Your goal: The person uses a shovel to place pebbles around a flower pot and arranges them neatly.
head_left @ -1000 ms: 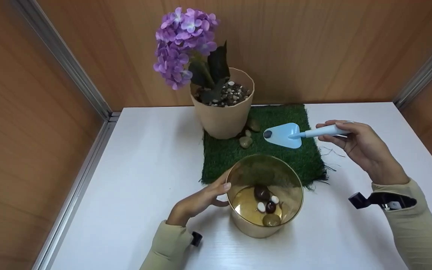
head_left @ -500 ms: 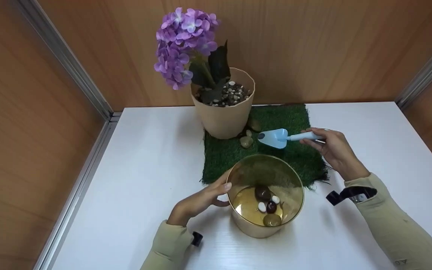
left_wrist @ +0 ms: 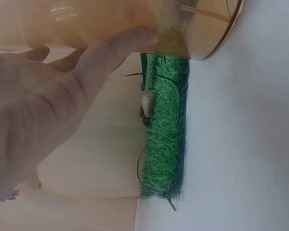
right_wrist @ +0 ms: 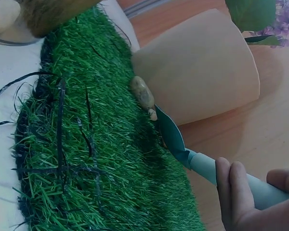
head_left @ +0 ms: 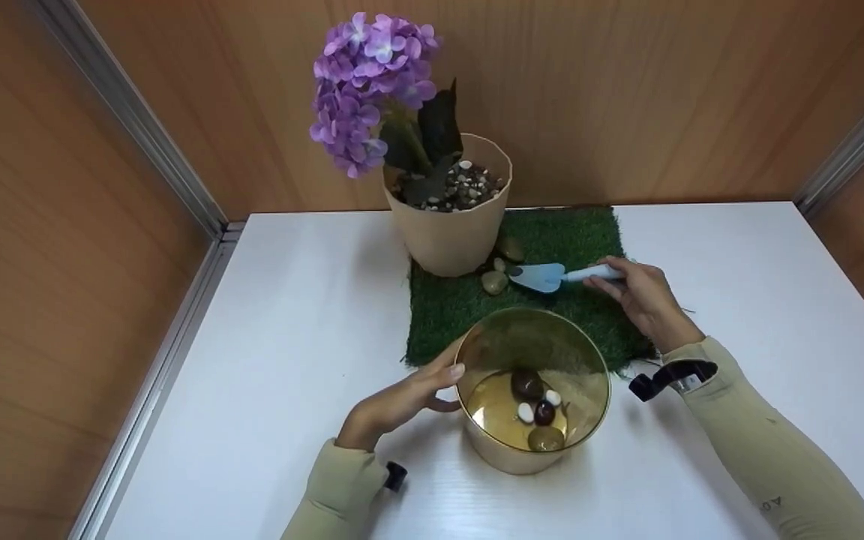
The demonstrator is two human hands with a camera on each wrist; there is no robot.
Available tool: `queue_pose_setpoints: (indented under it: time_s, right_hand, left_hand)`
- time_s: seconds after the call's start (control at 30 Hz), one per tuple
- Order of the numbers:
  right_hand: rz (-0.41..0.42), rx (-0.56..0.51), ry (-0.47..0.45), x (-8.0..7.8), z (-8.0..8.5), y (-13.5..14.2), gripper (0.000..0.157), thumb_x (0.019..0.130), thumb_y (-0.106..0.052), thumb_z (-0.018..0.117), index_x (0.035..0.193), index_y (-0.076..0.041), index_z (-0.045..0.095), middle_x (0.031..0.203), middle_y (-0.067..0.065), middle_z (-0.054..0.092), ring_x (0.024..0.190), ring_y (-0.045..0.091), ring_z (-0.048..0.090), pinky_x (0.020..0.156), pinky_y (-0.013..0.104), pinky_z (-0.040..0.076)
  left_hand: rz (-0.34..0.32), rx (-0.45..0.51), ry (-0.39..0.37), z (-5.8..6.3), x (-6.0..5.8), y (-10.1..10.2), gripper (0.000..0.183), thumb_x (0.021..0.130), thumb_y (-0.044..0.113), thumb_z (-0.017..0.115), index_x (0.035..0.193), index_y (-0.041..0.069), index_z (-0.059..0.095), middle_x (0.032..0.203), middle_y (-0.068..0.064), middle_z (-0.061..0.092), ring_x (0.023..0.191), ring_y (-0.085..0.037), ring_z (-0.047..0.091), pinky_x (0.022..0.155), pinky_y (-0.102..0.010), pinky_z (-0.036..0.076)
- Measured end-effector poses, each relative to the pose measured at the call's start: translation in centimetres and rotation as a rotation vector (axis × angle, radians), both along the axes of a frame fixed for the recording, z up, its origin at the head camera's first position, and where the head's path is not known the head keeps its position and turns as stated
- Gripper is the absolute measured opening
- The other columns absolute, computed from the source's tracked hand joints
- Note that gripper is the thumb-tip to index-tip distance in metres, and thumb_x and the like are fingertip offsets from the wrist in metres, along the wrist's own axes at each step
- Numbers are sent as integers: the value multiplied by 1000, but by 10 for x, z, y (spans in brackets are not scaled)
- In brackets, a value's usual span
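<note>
In the head view, my right hand (head_left: 646,300) grips the pale blue handle of a small hand trowel (head_left: 541,277). A dark stone (head_left: 517,271) lies at the blade's tip, low over the green turf mat. Right beside that tip sit a tan stone (head_left: 494,283) and smaller ones, at the foot of the flowerpot (head_left: 447,244). My left hand (head_left: 406,401) holds the left side of a see-through amber pot (head_left: 518,459), thumb at the rim. Inside it lie several stones, dark, brown and white. In the right wrist view the trowel (right_wrist: 171,132) is tilted, its tip by the stones.
Purple flowers (head_left: 372,82) rise from the flowerpot, which is filled with gravel. The turf mat (head_left: 574,232) lies on a white table (head_left: 312,300). Wooden panels (head_left: 627,97) stand behind and at both sides.
My right hand has moved left with the trowel, bringing its blade with the dark stone down close to the stones by the flowerpot. The left hand and amber pot stay put.
</note>
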State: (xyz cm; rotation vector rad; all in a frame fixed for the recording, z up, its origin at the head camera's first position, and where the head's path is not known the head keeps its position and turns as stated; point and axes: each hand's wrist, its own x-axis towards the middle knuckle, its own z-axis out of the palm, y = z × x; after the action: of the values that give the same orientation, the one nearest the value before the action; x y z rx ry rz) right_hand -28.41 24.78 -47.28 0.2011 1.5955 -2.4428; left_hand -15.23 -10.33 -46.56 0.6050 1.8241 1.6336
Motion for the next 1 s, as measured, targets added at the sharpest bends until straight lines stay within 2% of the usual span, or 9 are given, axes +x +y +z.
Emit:
queue_pose_setpoints:
  time_s: [0.2,0.4,0.53,0.73,0.87,1.0]
  right_hand:
    - [-7,-9,-34,-3,-4,-2,30,95,-19,54,108,7,60,121,21,46,107,33,57,95,30,41]
    - [25,-9,-66,-2,-6,-1,30,96,-21,52,109,6,58,123,23,39,108,31,57,94,26,41]
    - [42,-36,-76,3,-2,5,29,95,-20,53,105,5,60,120,22,42,107,32,57,95,27,40]
    - [63,-78,-58,16,14,18,29,95,-21,54,108,4,63,118,21,51,109,31,56,98,31,38]
    - [77,-96,-10,28,31,25,33,95,-21,54,113,6,60,120,21,50,112,30,54,97,36,38]
    - [118,-138,60,39,49,30,36,96,-19,52,116,11,57,117,23,56,111,34,54,95,38,41]
  left_hand:
    - [-2,7,-6,1,0,0,53,98,41,32,145,47,7,152,13,1,138,-20,12,91,-43,44]
    - [-12,10,1,2,0,0,53,98,42,31,145,47,6,152,14,2,138,-20,11,93,-45,42]
    - [-12,7,7,2,1,1,53,98,42,31,145,47,6,152,15,3,138,-20,11,93,-45,42]
    - [-14,17,11,1,1,0,53,98,42,31,145,48,6,152,16,4,138,-20,11,92,-45,43]
    - [-18,12,9,1,0,0,54,98,43,31,145,46,5,152,14,2,138,-21,11,91,-43,43]
    - [-16,10,2,0,0,0,55,98,43,31,145,46,5,152,13,0,138,-20,11,92,-42,44]
